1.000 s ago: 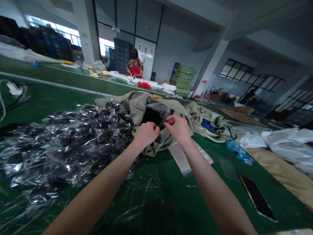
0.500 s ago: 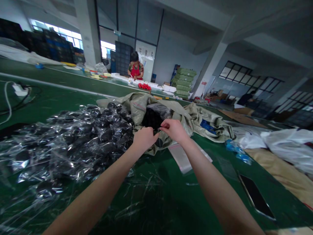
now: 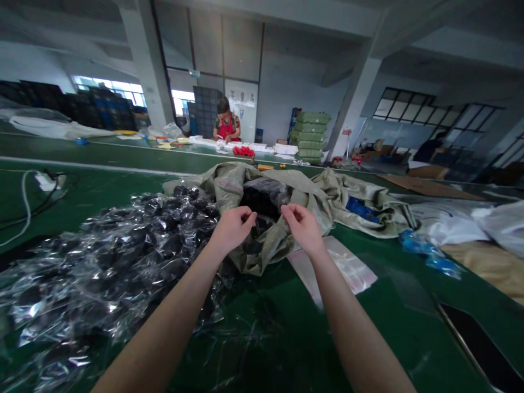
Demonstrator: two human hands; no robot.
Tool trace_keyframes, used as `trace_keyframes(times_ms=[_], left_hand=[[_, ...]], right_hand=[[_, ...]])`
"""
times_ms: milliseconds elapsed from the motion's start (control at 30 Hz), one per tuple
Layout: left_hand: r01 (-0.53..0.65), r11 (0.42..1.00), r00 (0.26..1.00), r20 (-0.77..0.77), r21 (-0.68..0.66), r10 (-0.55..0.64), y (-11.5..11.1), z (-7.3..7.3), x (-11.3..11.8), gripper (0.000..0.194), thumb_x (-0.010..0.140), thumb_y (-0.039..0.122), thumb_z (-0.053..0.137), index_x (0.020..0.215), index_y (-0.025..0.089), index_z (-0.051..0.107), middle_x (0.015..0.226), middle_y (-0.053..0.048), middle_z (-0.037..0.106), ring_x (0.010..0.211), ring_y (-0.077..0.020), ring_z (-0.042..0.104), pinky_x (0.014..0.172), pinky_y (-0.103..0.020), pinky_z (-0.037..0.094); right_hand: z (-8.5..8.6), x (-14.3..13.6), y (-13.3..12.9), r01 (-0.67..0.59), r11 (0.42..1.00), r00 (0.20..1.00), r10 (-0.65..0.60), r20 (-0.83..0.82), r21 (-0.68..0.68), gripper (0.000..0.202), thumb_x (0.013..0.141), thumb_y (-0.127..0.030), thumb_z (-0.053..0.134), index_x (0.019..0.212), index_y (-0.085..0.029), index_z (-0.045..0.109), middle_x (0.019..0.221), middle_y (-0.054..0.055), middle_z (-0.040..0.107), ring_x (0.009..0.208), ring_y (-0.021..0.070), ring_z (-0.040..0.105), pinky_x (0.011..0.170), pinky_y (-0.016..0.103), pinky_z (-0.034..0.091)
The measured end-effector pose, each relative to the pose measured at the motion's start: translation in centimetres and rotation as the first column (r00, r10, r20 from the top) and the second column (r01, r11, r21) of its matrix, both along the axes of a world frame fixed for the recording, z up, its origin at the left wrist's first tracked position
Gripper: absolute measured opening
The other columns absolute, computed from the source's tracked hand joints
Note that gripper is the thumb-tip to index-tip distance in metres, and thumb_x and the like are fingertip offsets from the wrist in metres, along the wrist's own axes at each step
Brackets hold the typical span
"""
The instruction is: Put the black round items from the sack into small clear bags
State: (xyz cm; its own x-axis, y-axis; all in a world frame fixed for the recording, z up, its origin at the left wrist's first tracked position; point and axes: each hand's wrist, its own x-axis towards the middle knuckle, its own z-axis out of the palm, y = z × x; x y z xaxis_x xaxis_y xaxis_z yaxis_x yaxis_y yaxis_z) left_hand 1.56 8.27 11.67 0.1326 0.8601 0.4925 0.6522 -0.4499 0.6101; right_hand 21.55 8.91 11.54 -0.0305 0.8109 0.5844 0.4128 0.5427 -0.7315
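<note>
My left hand is pinched, thumb against forefinger, in front of the mouth of an olive woven sack. A short gap to its right, my right hand pinches the same way, close to the sack's front edge. Whatever the fingertips hold, if anything, is too small or too clear to make out. Dark contents and clear plastic show inside the sack. Left of my hands spreads a heap of black rounded items in clear wrappers. Flat clear plastic bags lie partly under my right forearm.
A second olive sack with blue items lies to the right, near blue wrapped pieces. A phone rests at the near right. A power strip with cables sits at left. Across the table, a person in a red apron works.
My hands have moved apart, from nearly touching to a clear gap before the sack. The camera view has tilted and shifted slightly.
</note>
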Motion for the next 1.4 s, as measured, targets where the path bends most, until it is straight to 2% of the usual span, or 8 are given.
trace_keyframes(times_ms=[133,300,500,733,867,1033,1200,1400], left_hand=[[-0.106,0.994,0.994,0.022,0.037,0.105,0.2,-0.1,-0.6,0.032,0.088,0.038,0.051,0.068,0.018,0.066,0.064,0.001,0.067,0.054,-0.0121,0.054,0.058,-0.024,0.039],[-0.182,0.982,0.982,0.053,0.042,0.180,0.3,0.0,-0.8,0.030,0.087,0.036,0.054,0.068,0.018,0.069,0.064,0.001,0.067,0.052,-0.0112,0.052,0.057,-0.024,0.038],[-0.167,0.985,0.985,0.056,0.048,0.164,0.2,-0.1,-0.7,0.030,0.086,0.035,0.055,0.068,0.017,0.070,0.062,0.001,0.066,0.050,-0.0103,0.050,0.056,-0.024,0.038],[-0.132,0.990,0.989,0.081,0.050,0.127,0.2,-0.1,-0.9,0.030,0.087,0.035,0.054,0.068,0.016,0.069,0.060,0.001,0.063,0.050,-0.0100,0.047,0.055,-0.024,0.036],[-0.039,0.999,0.987,0.153,0.004,0.038,1.2,-0.3,-2.3,0.032,0.088,0.036,0.052,0.070,0.015,0.068,0.060,0.002,0.058,0.053,-0.0097,0.043,0.055,-0.023,0.033],[0.165,0.979,0.935,0.334,-0.117,-0.117,1.7,-0.5,-3.0,0.034,0.090,0.040,0.051,0.068,0.016,0.060,0.048,0.006,0.038,0.045,-0.0079,0.032,0.047,-0.022,0.025],[0.297,0.925,0.845,0.517,-0.235,-0.140,1.1,-0.2,-2.2,0.039,0.090,0.047,0.053,0.068,0.016,0.057,0.041,0.008,0.030,0.036,-0.0057,0.023,0.039,-0.021,0.014],[0.337,0.911,0.805,0.575,-0.240,-0.146,1.3,-0.4,-2.4,0.039,0.086,0.051,0.059,0.068,0.016,0.056,0.040,0.008,0.031,0.034,-0.0047,0.024,0.036,-0.019,0.016]], right_hand=[[-2.9,-0.3,0.2,-0.153,0.981,0.985,0.141,-0.101,-0.118,0.027,0.087,-0.046,0.058,0.085,-0.019,0.064,0.080,0.001,0.066,0.072,0.0153,0.060,0.067,0.027,0.047],[-5.4,-1.7,0.1,-0.205,0.966,0.977,0.212,0.028,-0.159,0.020,0.080,-0.038,0.069,0.086,-0.019,0.066,0.085,0.003,0.069,0.074,0.0156,0.062,0.066,0.028,0.048],[-6.0,-3.2,-0.2,-0.131,0.991,0.991,0.131,0.023,-0.002,0.016,0.082,-0.034,0.070,0.083,-0.019,0.065,0.084,0.003,0.066,0.070,0.0138,0.059,0.062,0.027,0.045],[-6.0,-3.4,-0.4,-0.132,0.989,0.991,0.131,0.021,0.061,0.008,0.085,-0.026,0.062,0.080,-0.020,0.065,0.079,0.002,0.062,0.072,0.0148,0.057,0.064,0.028,0.045],[-5.8,-3.2,-0.3,-0.170,0.985,0.958,0.171,-0.230,0.024,0.009,0.083,-0.025,0.062,0.075,-0.021,0.061,0.085,0.002,0.064,0.081,0.0160,0.060,0.072,0.029,0.049],[-5.7,-3.0,0.1,-0.356,0.932,0.786,0.258,-0.561,-0.071,0.006,0.081,-0.023,0.062,0.075,-0.021,0.062,0.083,0.001,0.071,0.085,0.0173,0.066,0.080,0.032,0.051],[-5.3,-3.4,-0.1,-0.384,0.915,0.713,0.209,-0.669,-0.123,0.011,0.078,-0.031,0.068,0.074,-0.022,0.062,0.074,0.000,0.071,0.074,0.0155,0.066,0.077,0.032,0.053],[-5.1,-3.7,-0.2,-0.364,0.921,0.692,0.166,-0.703,-0.141,0.016,0.075,-0.036,0.073,0.079,-0.022,0.067,0.071,-0.002,0.069,0.070,0.0138,0.066,0.074,0.030,0.053]])
